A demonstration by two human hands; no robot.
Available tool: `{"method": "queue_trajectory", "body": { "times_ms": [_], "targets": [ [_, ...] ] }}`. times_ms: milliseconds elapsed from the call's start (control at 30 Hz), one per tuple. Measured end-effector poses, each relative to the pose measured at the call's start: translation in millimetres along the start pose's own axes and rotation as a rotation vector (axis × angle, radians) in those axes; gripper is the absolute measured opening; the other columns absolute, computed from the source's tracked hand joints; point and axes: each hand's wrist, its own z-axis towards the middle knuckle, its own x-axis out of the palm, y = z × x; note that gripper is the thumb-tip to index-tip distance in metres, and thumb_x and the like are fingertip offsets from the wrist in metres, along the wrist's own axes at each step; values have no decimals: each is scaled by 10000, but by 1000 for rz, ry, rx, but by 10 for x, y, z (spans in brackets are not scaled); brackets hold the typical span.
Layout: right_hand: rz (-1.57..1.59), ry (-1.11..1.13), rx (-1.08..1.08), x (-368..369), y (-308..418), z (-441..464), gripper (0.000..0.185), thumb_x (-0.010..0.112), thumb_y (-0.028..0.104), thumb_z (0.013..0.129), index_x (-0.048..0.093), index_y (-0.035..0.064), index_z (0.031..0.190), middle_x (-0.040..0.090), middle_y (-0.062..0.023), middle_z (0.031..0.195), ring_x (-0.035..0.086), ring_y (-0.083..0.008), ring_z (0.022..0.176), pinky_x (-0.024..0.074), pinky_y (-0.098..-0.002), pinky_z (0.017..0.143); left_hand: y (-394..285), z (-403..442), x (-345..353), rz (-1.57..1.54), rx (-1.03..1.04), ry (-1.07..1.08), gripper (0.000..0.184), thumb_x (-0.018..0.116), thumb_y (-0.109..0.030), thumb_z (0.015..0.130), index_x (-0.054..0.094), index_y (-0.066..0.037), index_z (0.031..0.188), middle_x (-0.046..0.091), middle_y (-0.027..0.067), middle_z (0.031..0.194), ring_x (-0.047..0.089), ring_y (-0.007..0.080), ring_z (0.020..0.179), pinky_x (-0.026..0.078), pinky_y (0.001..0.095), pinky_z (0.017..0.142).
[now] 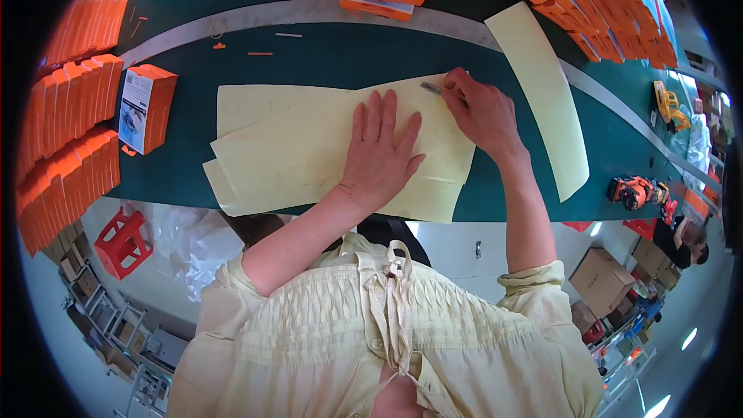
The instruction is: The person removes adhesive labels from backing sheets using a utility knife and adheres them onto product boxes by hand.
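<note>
Several pale yellow paper sheets overlap at an angle on the green tabletop in front of me. Faint small marks run across them. My left hand lies flat on the sheets with its fingers spread. Near their upper right edge, my right hand pinches a small grey blade-like tool, its tip over the paper. Most of that tool is hidden by the fingers, so its exact kind does not show. Another long yellow sheet lies apart to the right, across a grey strip on the table.
Orange boxes stand in rows at the left, with a single orange box beside them. More orange boxes are stacked at the back right. An orange-black toy vehicle sits at the right. A red stool is on the floor.
</note>
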Motion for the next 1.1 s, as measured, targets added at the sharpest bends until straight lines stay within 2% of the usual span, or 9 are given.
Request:
{"method": "queue_trajectory", "body": {
  "times_ms": [67, 267, 467, 667, 767, 867, 967, 1100],
  "targets": [
    [4, -15, -56, 34, -30, 16, 110, 544, 232, 950, 556, 124, 961, 695, -77, 783, 684, -302, 736, 531, -418, 657, -3, -2, 5, -9, -5, 8, 613, 630, -378, 884, 455, -119, 1411, 238, 305, 1515, 196, 497, 1418, 183, 596, 1136],
    [-74, -18, -114, 52, -21, 77, 165, 557, 292, 955, 567, 128, 977, 696, -90, 787, 694, -303, 749, 530, -429, 663, 3, 3, -1, -33, -3, 18, 609, 625, -370, 891, 448, -107, 1411, 227, 313, 1515, 188, 512, 1414, 177, 597, 1143],
    [-358, -60, -21, 59, 310, 150, 248, 598, 357, 928, 603, 109, 941, 691, -105, 759, 700, -309, 736, 525, -435, 633, 11, 25, -43, -43, 7, 55, 602, 637, -359, 879, 473, -82, 1388, 221, 334, 1507, 181, 537, 1406, 186, 584, 1147],
    [-376, -19, 22, 0, 451, 187, 297, 618, 383, 903, 628, 92, 840, 684, -100, 733, 696, -288, 730, 517, -388, 625, 30, 28, -92, -71, 26, 57, 592, 626, -375, 882, 502, -60, 1368, 232, 344, 1498, 181, 544, 1403, 186, 575, 1151],
    [-18, -17, -15, -62, 603, 144, 320, 657, 345, 902, 579, 61, 775, 596, -62, 637, 590, -195, 586, 432, -296, 561, 56, 27, -98, -106, 37, 67, 593, 631, -373, 879, 512, -44, 1358, 248, 345, 1493, 185, 547, 1399, 191, 570, 1152],
    [433, 55, 87, -214, 928, 153, 296, 690, 275, 896, 572, 39, 762, 514, -15, 616, 470, -107, 581, 378, -252, 576, 106, 3, -82, -190, 54, 39, 596, 656, -343, 860, 526, -19, 1343, 296, 350, 1461, 218, 542, 1388, 218, 572, 1138],
    [615, 34, -15, -274, 1367, 223, 270, 700, 229, 901, 568, 37, 764, 474, 24, 612, 413, -61, 584, 348, -241, 545, 230, -41, -159, -296, 122, -57, 537, 620, -339, 884, 558, 25, 1273, 359, 343, 1428, 302, 520, 1355, 224, 549, 1143],
    [556, -30, -132, -115, 2023, 550, 347, 714, 313, 868, 607, 4, 751, 516, -19, 588, 415, -98, 560, 357, -271, 534, 568, -322, -563, -357, 100, -263, 343, 646, -212, 831, 621, 9, 1093, 547, 233, 1229, 512, 413, 1159, 409, 488, 1004]
  ]
}}
